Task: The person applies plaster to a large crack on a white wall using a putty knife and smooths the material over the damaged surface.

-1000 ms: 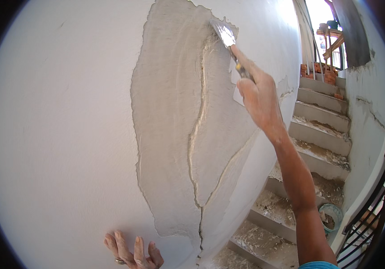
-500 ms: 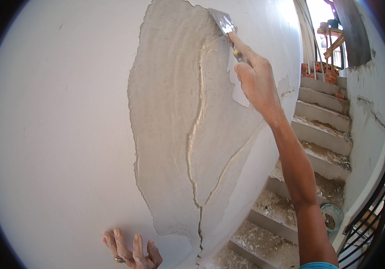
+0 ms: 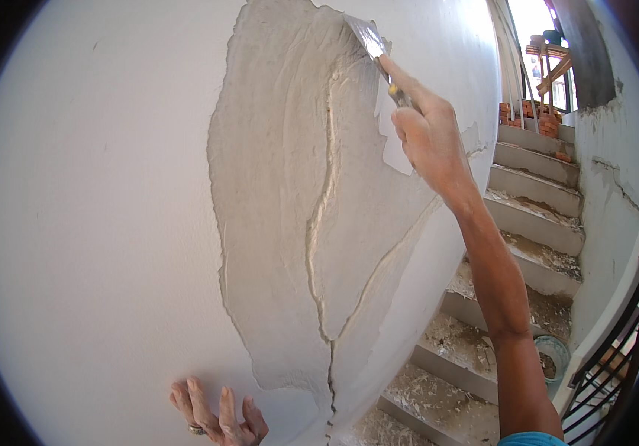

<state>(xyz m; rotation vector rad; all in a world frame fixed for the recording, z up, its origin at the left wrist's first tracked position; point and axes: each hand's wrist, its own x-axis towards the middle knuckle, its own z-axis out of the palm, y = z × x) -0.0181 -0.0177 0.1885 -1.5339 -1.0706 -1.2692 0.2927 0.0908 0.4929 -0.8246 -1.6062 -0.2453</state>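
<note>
My right hand [image 3: 427, 141] grips a metal putty knife [image 3: 366, 36], index finger along it, its blade against the upper right edge of a rough grey patch [image 3: 267, 186] on the white wall [image 3: 96, 208]. A forked crack [image 3: 327, 171] runs down the patch, pale and raised-looking higher up, dark and jagged at the bottom. My left hand [image 3: 219, 409] rests at the bottom of the view with fingers spread and bent against the white wall, left of the crack, a ring on one finger.
Debris-covered concrete stairs [image 3: 527, 223] climb at the right toward bricks [image 3: 546, 125], timber [image 3: 553, 70] and a bright opening. A bucket [image 3: 553, 357] sits on the lower steps beside a dark curved railing [image 3: 624, 327]. A cracked side wall [image 3: 613, 171] borders the stairs.
Since a second ago the putty knife and my right hand have moved slightly up and left. The wall patch appears shifted slightly left in the view. My left hand stays spread low on the wall.
</note>
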